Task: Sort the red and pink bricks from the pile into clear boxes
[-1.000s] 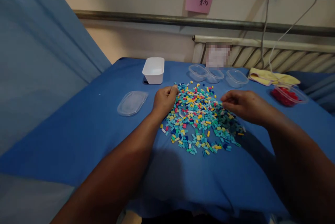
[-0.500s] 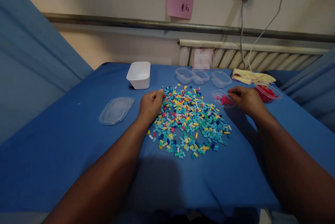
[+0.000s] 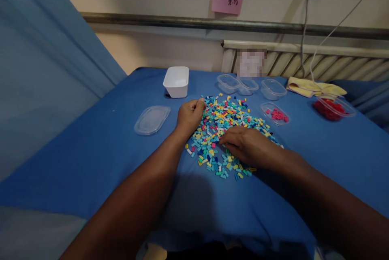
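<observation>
A wide pile of small toy building bricks (image 3: 231, 114), in blue, teal, yellow, pink and white, is spread over the blue cloth. At the pile's left edge my left hand (image 3: 190, 117) is closed, thumb against the curled fingers; whatever it holds is hidden. My right hand (image 3: 247, 144) reaches over the middle of the pile, fingertips together and pointing down among the bricks, beside a pink one (image 3: 213, 145). I cannot make out anything between them. Behind the pile on the right, a clear shallow lid (image 3: 285, 122) carries several pink-red bricks (image 3: 276, 114).
A white tub (image 3: 177, 90) stands behind my left hand, and a clear lid (image 3: 152, 120) lies left. Along the back are clear containers (image 3: 227, 84), (image 3: 273, 90) and a yellow cloth (image 3: 316, 88). A clear container (image 3: 349, 111) of red pieces stands far right. A cable (image 3: 330, 35) hangs there.
My right hand has left the lid of pink-red bricks and come left and nearer, onto the pile. My left hand stays closed at the pile's edge. The whole view has shifted.
</observation>
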A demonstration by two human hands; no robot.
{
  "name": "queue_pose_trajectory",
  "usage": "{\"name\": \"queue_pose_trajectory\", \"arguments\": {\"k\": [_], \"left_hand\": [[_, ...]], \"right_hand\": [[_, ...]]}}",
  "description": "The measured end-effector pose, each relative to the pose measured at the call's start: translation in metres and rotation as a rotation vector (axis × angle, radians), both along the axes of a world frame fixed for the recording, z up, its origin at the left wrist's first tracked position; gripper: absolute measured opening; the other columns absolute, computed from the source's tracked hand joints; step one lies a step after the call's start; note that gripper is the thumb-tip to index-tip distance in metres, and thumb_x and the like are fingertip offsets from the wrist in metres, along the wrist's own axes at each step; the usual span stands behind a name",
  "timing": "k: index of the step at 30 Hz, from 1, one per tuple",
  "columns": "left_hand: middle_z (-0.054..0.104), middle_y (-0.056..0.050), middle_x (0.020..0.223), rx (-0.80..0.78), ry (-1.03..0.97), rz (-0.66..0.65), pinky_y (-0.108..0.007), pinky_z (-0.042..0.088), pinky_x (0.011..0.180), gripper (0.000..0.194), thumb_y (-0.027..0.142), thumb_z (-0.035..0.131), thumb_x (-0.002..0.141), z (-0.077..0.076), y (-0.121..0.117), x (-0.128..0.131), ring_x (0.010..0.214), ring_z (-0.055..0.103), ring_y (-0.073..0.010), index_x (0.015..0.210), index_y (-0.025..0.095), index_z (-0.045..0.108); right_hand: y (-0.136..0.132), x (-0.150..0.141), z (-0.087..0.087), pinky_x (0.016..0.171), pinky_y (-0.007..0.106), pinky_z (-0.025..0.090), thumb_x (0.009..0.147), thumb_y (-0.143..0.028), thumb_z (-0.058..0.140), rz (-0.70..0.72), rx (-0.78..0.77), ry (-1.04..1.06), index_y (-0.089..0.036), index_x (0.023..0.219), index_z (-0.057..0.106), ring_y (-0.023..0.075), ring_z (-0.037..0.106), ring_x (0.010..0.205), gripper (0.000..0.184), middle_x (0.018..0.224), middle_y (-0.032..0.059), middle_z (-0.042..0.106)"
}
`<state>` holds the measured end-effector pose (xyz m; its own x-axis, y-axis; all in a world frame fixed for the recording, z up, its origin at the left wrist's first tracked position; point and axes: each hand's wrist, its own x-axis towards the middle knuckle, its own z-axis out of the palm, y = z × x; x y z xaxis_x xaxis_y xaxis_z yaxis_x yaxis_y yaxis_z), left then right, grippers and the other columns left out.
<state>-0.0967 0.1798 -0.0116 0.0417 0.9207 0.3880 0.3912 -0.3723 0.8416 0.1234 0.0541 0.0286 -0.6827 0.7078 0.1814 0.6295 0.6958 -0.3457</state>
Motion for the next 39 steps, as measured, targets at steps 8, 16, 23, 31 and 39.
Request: {"name": "queue_pose_trajectory", "arguments": {"k": [8, 16, 23, 31, 39], "left_hand": [[0.058, 0.001, 0.065, 0.034, 0.043, 0.030, -0.029, 0.037, 0.064, 0.046, 0.052, 0.056, 0.104, 0.013, -0.004, -0.008, 0.066, 0.054, -0.0167, 0.078, 0.018, 0.072], [0.066, -0.001, 0.075, -0.115, 0.278, -0.163, -0.028, 0.041, 0.066, 0.035, 0.046, 0.064, 0.100, 0.074, -0.061, -0.042, 0.070, 0.059, -0.0163, 0.083, 0.017, 0.073], [0.080, -0.004, 0.110, -0.181, 0.846, -0.401, -0.031, 0.050, 0.083, 0.021, 0.026, 0.064, 0.098, 0.075, -0.127, -0.064, 0.095, 0.072, -0.0217, 0.108, 0.024, 0.082], [0.078, -0.008, 0.114, -0.174, 1.175, -0.284, -0.035, 0.047, 0.075, 0.025, 0.029, 0.058, 0.102, 0.077, -0.135, -0.046, 0.098, 0.072, -0.0266, 0.107, 0.023, 0.082], [0.078, -0.009, 0.112, -0.186, 1.343, -0.248, -0.035, 0.039, 0.065, 0.025, 0.024, 0.059, 0.095, 0.088, -0.138, -0.037, 0.094, 0.073, -0.0274, 0.108, 0.024, 0.080]], "right_hand": [[-0.003, -0.002, -0.005, 0.091, 0.034, 0.053, 0.104, -0.016, 0.058, -0.023, 0.003, -0.103, -0.021, 0.115, 0.081, 0.0239, 0.071, 0.103, 0.025, 0.106, 0.0085, 0.078], [-0.003, 0.010, -0.002, 0.089, 0.034, 0.051, 0.100, -0.021, 0.064, -0.133, -0.027, -0.134, -0.022, 0.113, 0.080, 0.0279, 0.074, 0.107, 0.021, 0.112, 0.0090, 0.081], [-0.001, 0.013, -0.006, 0.091, 0.034, 0.050, 0.099, -0.018, 0.060, -0.130, -0.070, 0.019, -0.021, 0.123, 0.077, 0.0257, 0.074, 0.105, 0.029, 0.114, 0.0083, 0.081], [0.000, 0.015, -0.007, 0.091, 0.037, 0.049, 0.095, -0.014, 0.060, -0.062, 0.004, -0.052, -0.020, 0.112, 0.080, 0.0283, 0.073, 0.104, 0.027, 0.107, 0.0091, 0.082], [-0.003, 0.013, -0.010, 0.091, 0.037, 0.046, 0.096, -0.013, 0.062, -0.058, 0.083, -0.026, -0.019, 0.112, 0.080, 0.0273, 0.072, 0.101, 0.026, 0.104, 0.0101, 0.080]]}}
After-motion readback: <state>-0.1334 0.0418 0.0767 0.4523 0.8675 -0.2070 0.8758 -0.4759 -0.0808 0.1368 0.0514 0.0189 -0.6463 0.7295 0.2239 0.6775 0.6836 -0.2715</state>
